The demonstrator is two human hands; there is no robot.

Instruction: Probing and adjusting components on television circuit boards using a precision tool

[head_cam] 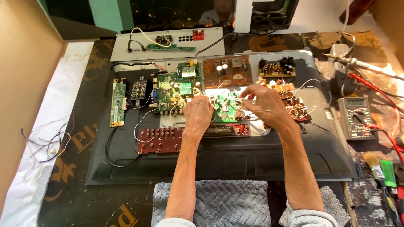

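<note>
Risk of a short or torn wire here. Left hand [198, 111] and right hand [267, 103] over small green board [224, 110], lying mid-panel on grey back panel [235, 162], between main board [174, 90] and red-brown board [290, 98]. Fingers of both hands bent, pinching thin white wires [219, 97]; exact grip hard to tell. Pulling too hard could break a solder joint. Multimeter [357, 117] on table, well apart.
</note>
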